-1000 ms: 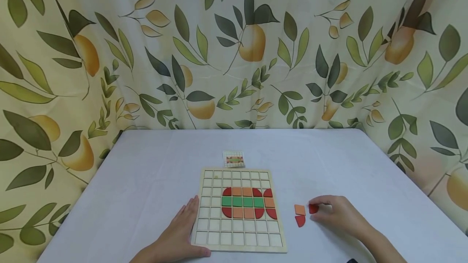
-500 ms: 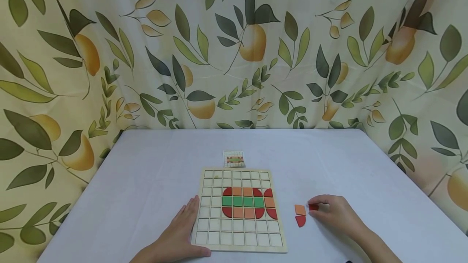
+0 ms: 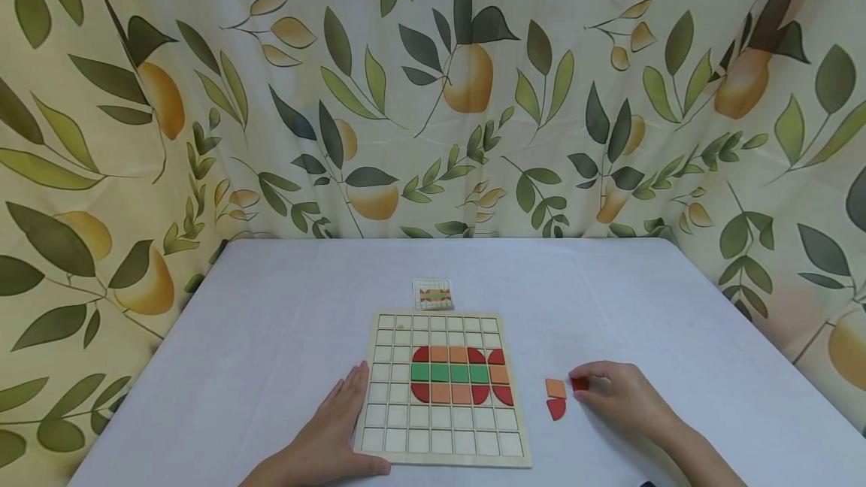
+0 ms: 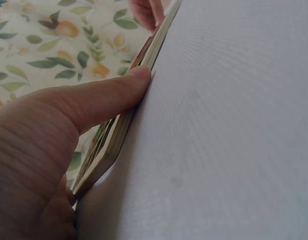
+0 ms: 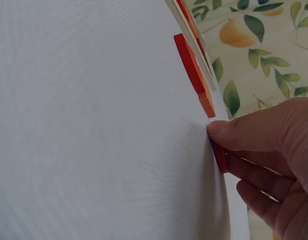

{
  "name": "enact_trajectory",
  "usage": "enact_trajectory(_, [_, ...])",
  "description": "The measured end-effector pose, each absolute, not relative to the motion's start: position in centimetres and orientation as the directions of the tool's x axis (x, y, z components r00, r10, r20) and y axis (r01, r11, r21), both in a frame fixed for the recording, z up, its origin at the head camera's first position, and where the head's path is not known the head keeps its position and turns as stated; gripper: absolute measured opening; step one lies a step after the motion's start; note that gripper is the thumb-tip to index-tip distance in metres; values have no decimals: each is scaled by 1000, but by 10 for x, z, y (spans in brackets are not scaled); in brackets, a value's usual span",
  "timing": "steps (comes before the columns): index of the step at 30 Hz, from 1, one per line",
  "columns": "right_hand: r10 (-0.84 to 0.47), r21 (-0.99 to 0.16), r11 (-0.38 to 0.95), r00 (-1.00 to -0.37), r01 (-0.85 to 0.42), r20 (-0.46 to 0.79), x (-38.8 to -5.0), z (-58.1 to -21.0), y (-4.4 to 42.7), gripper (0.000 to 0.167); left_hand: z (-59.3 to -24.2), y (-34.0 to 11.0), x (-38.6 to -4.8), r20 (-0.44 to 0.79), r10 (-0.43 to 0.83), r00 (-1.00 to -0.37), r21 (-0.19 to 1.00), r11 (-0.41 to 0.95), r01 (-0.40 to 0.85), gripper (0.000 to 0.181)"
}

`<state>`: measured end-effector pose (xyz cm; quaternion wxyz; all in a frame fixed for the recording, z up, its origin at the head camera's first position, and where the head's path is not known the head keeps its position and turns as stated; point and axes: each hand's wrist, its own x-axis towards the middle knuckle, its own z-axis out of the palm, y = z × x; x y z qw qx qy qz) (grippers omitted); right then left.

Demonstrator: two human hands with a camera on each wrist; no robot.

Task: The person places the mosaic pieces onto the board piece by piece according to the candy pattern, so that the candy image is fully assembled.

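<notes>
A square wooden grid board (image 3: 429,418) lies on the table, with red quarter-round, orange square and green square tiles in its middle and right cells. My left hand (image 3: 325,427) rests at its left front corner, fingers along the side and the straight thumb against the front edge, as the left wrist view also shows. Right of the board, my right hand (image 3: 625,397) pinches a red quarter-round tile (image 5: 220,159) between thumb and fingers, low at the tabletop; the fingers partly hide it. Just left of that hand lie a loose orange square tile (image 3: 555,388) and another red quarter-round tile (image 3: 557,409).
Behind the board stands a small pattern card (image 3: 433,295) with a printed grid and coloured design. A white cloth covers the table (image 3: 291,307). A leaf-and-fruit patterned curtain (image 3: 419,149) hangs along the back and both sides.
Less of the red tile in my right hand shows now than a second ago, and its fingers have shifted slightly. The left hand, board and loose tiles have stayed put.
</notes>
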<state>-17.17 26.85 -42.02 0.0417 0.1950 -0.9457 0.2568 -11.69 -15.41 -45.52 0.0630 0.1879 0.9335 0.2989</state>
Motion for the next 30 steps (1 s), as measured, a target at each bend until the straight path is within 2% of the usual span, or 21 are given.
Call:
enact_trajectory(5, [-342, -477, 794, -926, -376, 162, -171, -421, 269, 27, -455, -154, -117, -17, 380, -925, 590, 751, 298, 129])
enact_trajectory(14, [-203, -479, 835, -961, -271, 189, -170, -420, 268, 25, -456, -154, -117, -17, 377, -926, 590, 752, 295, 129])
enact_trajectory(30, [-180, -518, 829, -978, -210, 109, -174, -419, 261, 26, -454, -153, -117, -29, 371, -928, 589, 756, 284, 130])
